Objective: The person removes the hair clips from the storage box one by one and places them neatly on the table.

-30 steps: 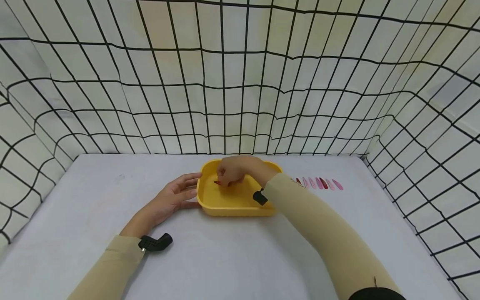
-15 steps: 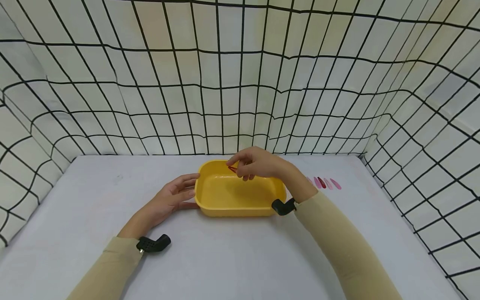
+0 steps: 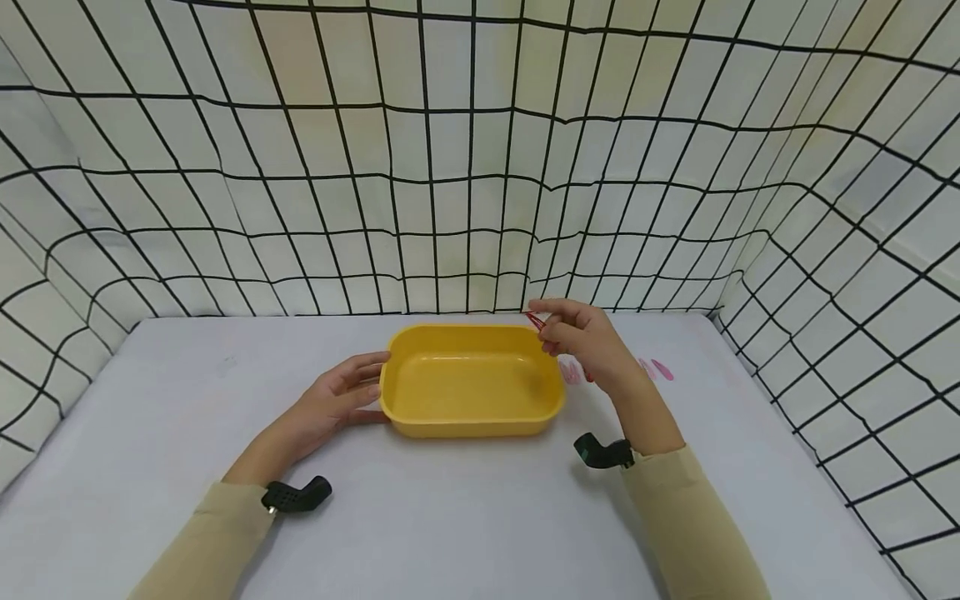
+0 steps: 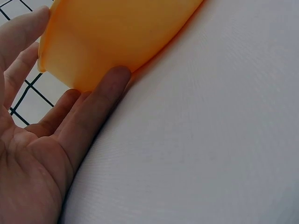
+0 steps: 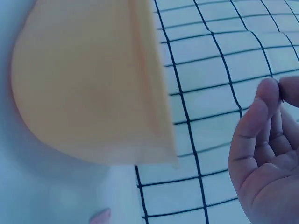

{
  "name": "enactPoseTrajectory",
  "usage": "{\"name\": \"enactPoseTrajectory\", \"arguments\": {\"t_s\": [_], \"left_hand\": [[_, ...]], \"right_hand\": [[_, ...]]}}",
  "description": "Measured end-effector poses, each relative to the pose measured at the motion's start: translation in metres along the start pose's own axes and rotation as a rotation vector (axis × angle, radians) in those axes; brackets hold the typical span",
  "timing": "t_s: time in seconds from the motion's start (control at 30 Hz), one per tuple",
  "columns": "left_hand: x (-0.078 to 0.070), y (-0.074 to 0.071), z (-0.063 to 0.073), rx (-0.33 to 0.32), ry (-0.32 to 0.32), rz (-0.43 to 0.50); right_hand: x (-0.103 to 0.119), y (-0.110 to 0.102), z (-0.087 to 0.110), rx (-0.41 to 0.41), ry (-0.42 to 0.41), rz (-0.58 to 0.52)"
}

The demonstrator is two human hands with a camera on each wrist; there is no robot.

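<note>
My right hand (image 3: 596, 346) pinches a red hair clip (image 3: 535, 320) between thumb and fingertips, above the right rim of a yellow plastic tray (image 3: 472, 428). In the right wrist view the clip is mostly hidden behind the fingertips (image 5: 268, 88). On the other side, my left hand (image 3: 337, 398) rests against the tray's left wall with its fingers spread and fairly straight. The left wrist view shows its fingertips touching the tray (image 4: 117, 32) at the rim and low on the wall. Pink hair clips (image 3: 572, 372) lie right of the tray, partly covered by my right hand.
Another pink clip (image 3: 662, 370) lies farther right on the white tabletop (image 3: 450, 517). Black netting (image 3: 427, 208) over pale walls borders the table at the back and on both sides.
My right hand has lifted out of the tray with the red hair clip and moved right, over the tray's right rim. My left hand stays at the tray's left side.
</note>
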State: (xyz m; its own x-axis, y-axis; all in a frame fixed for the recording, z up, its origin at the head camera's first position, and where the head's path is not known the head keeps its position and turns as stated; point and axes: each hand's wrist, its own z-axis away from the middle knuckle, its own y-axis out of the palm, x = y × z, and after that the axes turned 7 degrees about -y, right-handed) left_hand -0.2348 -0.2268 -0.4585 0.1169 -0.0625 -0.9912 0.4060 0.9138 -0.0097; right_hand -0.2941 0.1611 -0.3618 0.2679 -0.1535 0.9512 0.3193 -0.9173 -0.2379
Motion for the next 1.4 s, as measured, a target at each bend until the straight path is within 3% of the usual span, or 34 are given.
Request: {"name": "enactPoseTrajectory", "arguments": {"t_s": [0.23,0.53,0.87,1.07,1.23,1.4], "left_hand": [[0.003,-0.005,0.008,-0.018,-0.003,-0.014],[0.0,-0.001,0.004,-0.052,-0.031,-0.02],[-0.015,0.011,0.0,-0.098,-0.131,0.003],[-0.024,0.018,-0.001,-0.173,-0.139,-0.03],[-0.026,0.011,0.0,-0.178,-0.125,-0.086],[-0.027,-0.003,0.006,-0.12,-0.112,-0.187]], "right_hand": [[-0.002,-0.003,0.0,-0.053,0.007,-0.005],[-0.003,-0.003,0.0,-0.065,-0.05,-0.043],[-0.014,0.0,-0.001,-0.185,-0.002,-0.077],[-0.015,-0.003,-0.004,-0.178,0.058,-0.115],[-0.016,-0.004,-0.005,-0.162,0.064,-0.131],[-0.016,-0.006,-0.005,-0.157,0.071,-0.146]]}}
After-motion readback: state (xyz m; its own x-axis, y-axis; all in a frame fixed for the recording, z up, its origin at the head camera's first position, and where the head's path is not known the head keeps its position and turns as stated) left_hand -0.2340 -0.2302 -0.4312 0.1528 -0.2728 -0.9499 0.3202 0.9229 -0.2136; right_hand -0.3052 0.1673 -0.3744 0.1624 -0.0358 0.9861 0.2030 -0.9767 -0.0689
